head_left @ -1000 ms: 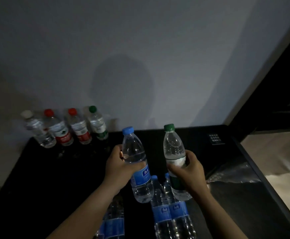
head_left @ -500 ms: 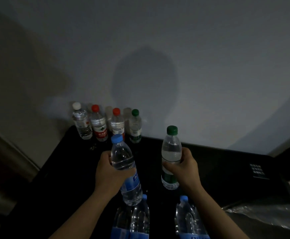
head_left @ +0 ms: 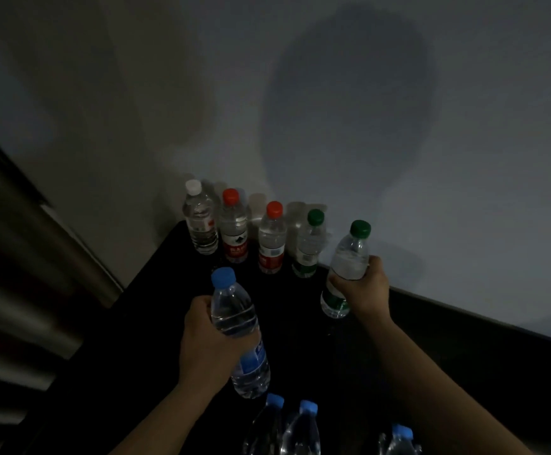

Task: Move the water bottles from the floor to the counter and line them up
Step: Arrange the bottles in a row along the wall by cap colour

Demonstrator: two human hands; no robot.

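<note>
My left hand (head_left: pixel 206 343) grips a blue-capped water bottle (head_left: pixel 239 333) above the black counter (head_left: pixel 156 323). My right hand (head_left: pixel 364 287) holds a green-capped bottle (head_left: pixel 348 264), tilted, just right of a row of bottles standing against the wall. That row runs left to right: a white-capped bottle (head_left: pixel 200 218), two red-capped bottles (head_left: pixel 233 226) (head_left: pixel 271 238) and a green-capped bottle (head_left: pixel 308 244). Whether the held green-capped bottle's base touches the counter is unclear.
Three more blue-capped bottles (head_left: pixel 300 428) stand at the counter's near edge below my arms. A pale wall (head_left: pixel 398 110) rises behind the counter. At the left are a dim door frame or panel and floor (head_left: pixel 11 257).
The view has swung left and nearer to the row. My right hand has carried the green-capped bottle forward to the row's right end. My left hand still holds the blue-capped bottle.
</note>
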